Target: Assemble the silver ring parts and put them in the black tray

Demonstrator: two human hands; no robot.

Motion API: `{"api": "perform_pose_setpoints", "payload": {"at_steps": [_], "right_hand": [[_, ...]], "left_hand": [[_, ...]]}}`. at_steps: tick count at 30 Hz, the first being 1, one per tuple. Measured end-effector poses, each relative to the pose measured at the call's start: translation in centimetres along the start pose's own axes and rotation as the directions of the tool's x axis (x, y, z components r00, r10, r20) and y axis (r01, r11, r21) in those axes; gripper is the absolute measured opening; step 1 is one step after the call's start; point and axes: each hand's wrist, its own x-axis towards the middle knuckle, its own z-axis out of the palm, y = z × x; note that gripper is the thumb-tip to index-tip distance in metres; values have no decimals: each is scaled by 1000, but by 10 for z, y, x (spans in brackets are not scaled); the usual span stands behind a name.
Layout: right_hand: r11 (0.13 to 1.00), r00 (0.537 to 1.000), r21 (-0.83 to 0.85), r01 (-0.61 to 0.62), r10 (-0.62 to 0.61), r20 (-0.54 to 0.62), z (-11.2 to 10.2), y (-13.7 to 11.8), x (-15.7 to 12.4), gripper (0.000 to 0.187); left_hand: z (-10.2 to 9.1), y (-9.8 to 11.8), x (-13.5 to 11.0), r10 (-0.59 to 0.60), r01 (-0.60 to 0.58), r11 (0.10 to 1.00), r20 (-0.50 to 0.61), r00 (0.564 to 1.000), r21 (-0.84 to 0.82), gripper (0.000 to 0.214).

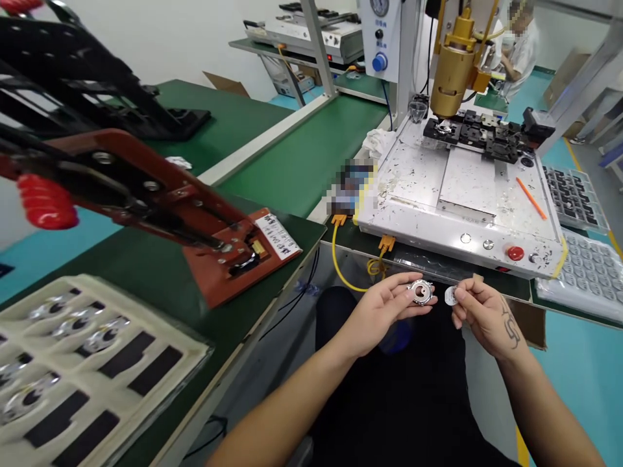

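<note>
My left hand [383,306] grips a shiny silver watch case [421,292] between thumb and fingers, its round face turned up toward me. In my right hand [476,310] a thin, pale disc [451,296] is pinched between thumb and forefinger. The disc is beside the watch case with a small gap between them. Both hands are above my lap, just in front of the bench edge. Fingers cover part of the disc, so its markings are hard to read.
A white machine [418,227] with a gold dispensing head [448,78] stands ahead. Left are a red-brown hand press [233,259] and a cream tray [195,353] of watch cases. A clear tray of discs [584,269] lies right. A person [523,58] sits farther back.
</note>
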Motion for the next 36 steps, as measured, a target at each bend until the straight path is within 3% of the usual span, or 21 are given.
{"api": "perform_pose_setpoints", "payload": {"at_steps": [5, 12, 20, 26, 36], "right_hand": [[997, 996, 25, -74, 73, 43, 5, -3, -2, 36], [993, 989, -72, -94, 102, 109, 9, -5, -3, 37], [955, 993, -297, 11, 25, 117, 14, -8, 0, 37], [843, 969, -483, 236, -169, 179, 31, -21, 1, 30], [820, 967, -516, 245, -169, 192, 41, -17, 1, 29]], "left_hand": [[-2, 1, -8, 19, -19, 1000, 15, 1000, 5, 48], [-2, 6, -17, 36, -36, 999, 6, 999, 28, 49], [-3, 6, -20, 49, -49, 998, 7, 999, 26, 47], [0, 7, -21, 59, -59, 998, 9, 998, 31, 46], [4, 7, -24, 87, -88, 994, 23, 996, 63, 46]]}}
